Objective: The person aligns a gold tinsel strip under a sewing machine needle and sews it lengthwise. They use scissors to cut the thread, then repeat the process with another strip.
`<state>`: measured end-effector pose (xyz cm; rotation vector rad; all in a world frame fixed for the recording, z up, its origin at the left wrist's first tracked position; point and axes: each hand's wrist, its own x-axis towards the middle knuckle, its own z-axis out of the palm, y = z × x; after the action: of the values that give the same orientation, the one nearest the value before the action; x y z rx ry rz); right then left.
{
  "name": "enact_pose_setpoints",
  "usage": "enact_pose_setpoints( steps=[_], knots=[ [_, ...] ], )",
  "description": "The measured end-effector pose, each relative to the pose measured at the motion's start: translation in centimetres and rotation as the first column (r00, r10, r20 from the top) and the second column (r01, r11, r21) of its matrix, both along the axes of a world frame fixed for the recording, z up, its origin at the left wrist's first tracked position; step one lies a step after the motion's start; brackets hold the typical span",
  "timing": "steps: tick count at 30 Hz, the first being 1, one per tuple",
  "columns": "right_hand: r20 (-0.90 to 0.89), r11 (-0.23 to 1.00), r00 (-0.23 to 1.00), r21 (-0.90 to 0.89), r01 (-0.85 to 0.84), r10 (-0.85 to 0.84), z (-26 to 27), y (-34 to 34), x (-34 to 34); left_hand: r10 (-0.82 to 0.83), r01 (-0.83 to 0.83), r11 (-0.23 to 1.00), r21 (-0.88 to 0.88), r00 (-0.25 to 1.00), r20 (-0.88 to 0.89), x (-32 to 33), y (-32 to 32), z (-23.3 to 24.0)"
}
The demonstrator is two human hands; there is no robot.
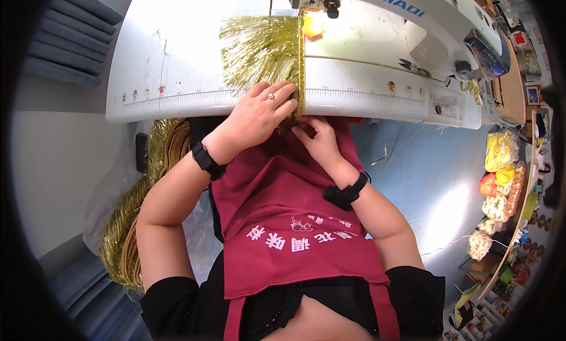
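Gold metallic tinsel fringe [261, 49] lies fanned out on the white table of a sewing machine [398, 13]. Its shiny gold heading band [301, 66] runs from beneath the machine head towards the table's front edge. My left hand [263, 113], with a ring on one finger, rests palm down on the fringe beside the band, pressing it at the edge. Just below that edge, my right hand [316, 137] has thumb and index finger close together at the band's lower end; whether they pinch it is hard to tell.
A large gold fringe bundle [126, 226] hangs at my left, by clear plastic. Thread snips [414, 67] lie on the table at right. An orange-yellow block [314, 26] sits beside the machine head. Bagged items [499, 150] stand far right. Folded blue-grey fabric [73, 35] is upper left.
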<state>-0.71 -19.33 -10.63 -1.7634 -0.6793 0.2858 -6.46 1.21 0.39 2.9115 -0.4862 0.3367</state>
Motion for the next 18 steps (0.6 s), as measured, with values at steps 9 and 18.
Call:
enact_pose_setpoints(
  steps=[9, 18],
  knots=[
    [-0.274, 0.974, 0.935, 0.031, -0.225, 0.225, 2.8, -2.2, -1.8, -0.115, 0.121, 0.985, 0.119, 0.992, -0.054, -2.8, 2.7, -0.2],
    [-0.374, 0.992, 0.919, 0.088, -0.096, 0.122, 3.7, -4.1, -3.3, 0.016, -0.026, 0.996, 0.082, 0.992, 0.127, -5.6, 5.5, 1.7]
  ],
)
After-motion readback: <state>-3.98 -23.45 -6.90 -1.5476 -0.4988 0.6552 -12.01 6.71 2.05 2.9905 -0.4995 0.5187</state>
